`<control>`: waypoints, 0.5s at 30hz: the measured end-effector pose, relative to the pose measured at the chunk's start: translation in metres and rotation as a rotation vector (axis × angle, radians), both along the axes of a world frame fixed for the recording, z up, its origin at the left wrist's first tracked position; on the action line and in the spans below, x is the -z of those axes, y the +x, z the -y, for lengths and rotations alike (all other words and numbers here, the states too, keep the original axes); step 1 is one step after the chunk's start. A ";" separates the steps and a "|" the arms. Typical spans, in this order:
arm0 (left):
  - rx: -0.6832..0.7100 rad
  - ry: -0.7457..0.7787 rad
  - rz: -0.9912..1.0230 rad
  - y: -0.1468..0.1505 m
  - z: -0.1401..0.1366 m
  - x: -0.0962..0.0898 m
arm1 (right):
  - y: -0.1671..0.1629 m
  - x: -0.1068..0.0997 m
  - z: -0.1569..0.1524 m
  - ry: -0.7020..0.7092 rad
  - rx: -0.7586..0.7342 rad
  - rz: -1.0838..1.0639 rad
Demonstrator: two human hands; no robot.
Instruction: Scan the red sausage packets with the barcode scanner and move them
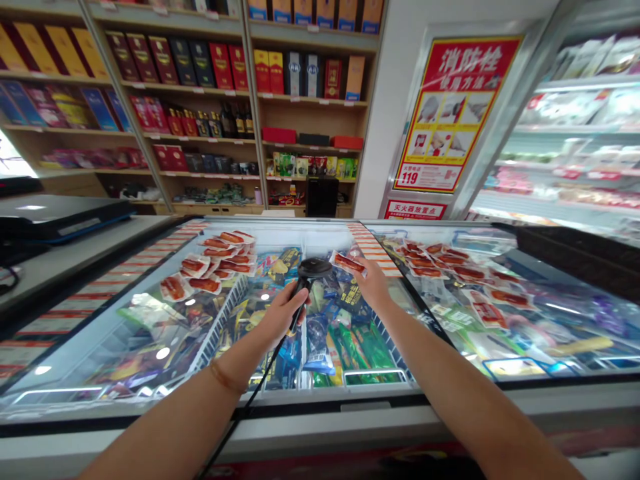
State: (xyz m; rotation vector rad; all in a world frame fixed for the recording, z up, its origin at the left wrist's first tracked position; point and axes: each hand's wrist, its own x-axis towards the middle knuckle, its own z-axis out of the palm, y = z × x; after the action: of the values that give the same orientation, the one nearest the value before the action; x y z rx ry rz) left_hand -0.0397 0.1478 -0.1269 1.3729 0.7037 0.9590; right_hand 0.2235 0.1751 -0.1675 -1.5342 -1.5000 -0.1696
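My left hand (289, 308) is wrapped round the handle of a black corded barcode scanner (314, 268), its cable trailing down toward me. Just to the right, my right hand (371, 279) pinches a small clear packet of reddish-brown sausage (349, 263), held beside the scanner's head. Both hands are above the glass top of a chest freezer. A group of similar sausage packets (220, 257) lies on the glass to the left. Another group of packets (453, 263) is spread over the right-hand glass.
Through the freezer glass, wire baskets (220, 323) of frozen goods show. A flat device (65, 213) stands on the counter at the left. Shelves of boxes and bottles (240, 123) line the back, and a refrigerated display (575, 140) stands at the right.
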 end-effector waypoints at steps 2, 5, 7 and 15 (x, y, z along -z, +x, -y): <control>0.011 0.024 0.001 0.000 -0.001 0.003 | 0.000 -0.001 0.000 0.018 0.002 -0.001; 0.015 0.043 0.007 0.000 -0.004 0.008 | -0.001 -0.001 0.001 0.043 -0.003 -0.001; 0.011 0.039 0.016 0.000 -0.006 0.011 | -0.001 0.000 0.001 0.060 -0.021 -0.003; -0.002 0.008 0.032 -0.001 -0.004 0.008 | -0.002 -0.001 0.001 0.055 -0.046 0.004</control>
State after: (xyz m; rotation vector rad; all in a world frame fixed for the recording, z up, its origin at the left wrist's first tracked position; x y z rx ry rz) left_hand -0.0402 0.1514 -0.1353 1.3610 0.6783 0.9842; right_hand 0.2214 0.1738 -0.1663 -1.4559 -1.5204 -0.1855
